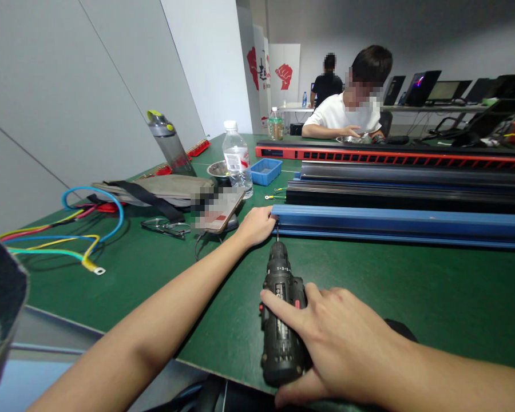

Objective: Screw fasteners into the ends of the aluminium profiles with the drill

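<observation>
Blue rail (pixel 403 224) steadied at its end by left hand (pixel 256 224); right hand (pixel 339 337) wrapped round cordless drill (pixel 281 315), bit at rail edge, driving apparently under way, unfinished.

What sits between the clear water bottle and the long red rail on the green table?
In the head view, a small blue tray sits between the water bottle and the red rail, beside the bottle on the green table.
</observation>
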{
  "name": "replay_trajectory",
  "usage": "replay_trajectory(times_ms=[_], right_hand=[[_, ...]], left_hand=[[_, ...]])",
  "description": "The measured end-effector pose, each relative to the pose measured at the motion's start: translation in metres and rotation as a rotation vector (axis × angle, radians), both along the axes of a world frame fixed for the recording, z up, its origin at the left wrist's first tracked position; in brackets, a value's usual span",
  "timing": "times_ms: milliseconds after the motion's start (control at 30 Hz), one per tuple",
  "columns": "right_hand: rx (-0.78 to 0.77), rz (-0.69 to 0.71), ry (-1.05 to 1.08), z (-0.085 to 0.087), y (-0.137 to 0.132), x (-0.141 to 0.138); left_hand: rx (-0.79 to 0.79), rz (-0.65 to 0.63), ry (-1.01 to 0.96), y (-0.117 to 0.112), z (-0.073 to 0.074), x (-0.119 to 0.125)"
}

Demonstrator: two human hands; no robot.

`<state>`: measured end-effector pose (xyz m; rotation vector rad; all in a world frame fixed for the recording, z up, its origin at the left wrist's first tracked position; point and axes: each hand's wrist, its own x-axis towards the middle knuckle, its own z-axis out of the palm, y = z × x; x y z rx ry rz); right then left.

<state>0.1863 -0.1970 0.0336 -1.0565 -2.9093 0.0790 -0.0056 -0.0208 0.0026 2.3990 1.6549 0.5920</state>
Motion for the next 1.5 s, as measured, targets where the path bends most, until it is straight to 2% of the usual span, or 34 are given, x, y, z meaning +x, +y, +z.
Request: replay_trajectory(times_ms=[400,1500], right_hand=[[0.019,0.000,-0.006,-0.0006,-0.0003,0.0001],[-0.046,-0.005,0.012,0.0010,0.0009,-0.0004]], left_hand=[[0.007,0.004,0.007,0.0006,-0.0016,-0.0011],[0.007,0.007,0.011,-0.0001,0.0001,-0.0005]])
